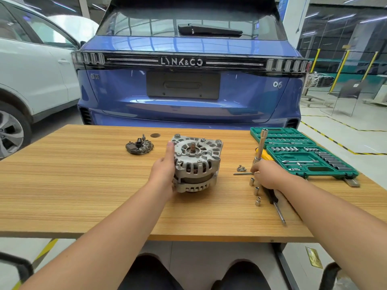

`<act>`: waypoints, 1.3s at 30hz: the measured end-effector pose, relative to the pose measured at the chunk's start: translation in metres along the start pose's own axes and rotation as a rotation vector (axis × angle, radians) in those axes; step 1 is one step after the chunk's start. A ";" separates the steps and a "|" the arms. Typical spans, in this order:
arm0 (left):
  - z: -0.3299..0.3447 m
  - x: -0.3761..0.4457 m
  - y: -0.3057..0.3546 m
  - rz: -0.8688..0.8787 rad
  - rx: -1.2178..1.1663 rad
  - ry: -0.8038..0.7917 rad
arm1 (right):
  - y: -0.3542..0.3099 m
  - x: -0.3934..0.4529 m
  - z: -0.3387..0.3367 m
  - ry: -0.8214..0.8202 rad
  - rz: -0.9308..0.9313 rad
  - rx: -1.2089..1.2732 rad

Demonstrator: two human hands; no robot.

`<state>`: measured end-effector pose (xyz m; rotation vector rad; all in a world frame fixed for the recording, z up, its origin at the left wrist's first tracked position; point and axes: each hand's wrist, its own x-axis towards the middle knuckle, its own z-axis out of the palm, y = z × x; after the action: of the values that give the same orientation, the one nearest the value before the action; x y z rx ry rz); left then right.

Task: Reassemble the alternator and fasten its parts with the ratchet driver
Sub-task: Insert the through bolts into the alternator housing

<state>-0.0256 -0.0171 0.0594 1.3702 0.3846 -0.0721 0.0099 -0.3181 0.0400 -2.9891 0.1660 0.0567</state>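
The alternator [195, 164] stands near the middle of the wooden surface [83, 185], shaft up, with the left hand [165, 166] cupped against its left side, fingers [170, 148] laid nearly straight along the housing. To the alternator's right, the right hand [270, 174] reaches among loose bolts [241, 168] and sockets [256, 190] beside the ratchet driver [260, 147]; I cannot tell whether it grips anything. The cast metal body looks heavy, rigid and ribbed, so it is best steadied by its broad sides, clear of the shaft.
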 end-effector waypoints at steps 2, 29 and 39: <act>0.001 -0.004 -0.005 0.058 -0.017 0.055 | -0.003 0.005 0.005 -0.026 -0.004 -0.026; -0.001 0.012 -0.009 -0.054 -0.023 -0.041 | -0.034 -0.035 -0.054 0.532 -0.103 0.894; -0.001 0.009 -0.010 -0.007 -0.015 -0.047 | -0.131 -0.080 -0.076 0.375 -0.317 1.172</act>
<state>-0.0201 -0.0169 0.0475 1.3503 0.3498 -0.1067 -0.0525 -0.1919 0.1373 -1.7927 -0.1852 -0.4651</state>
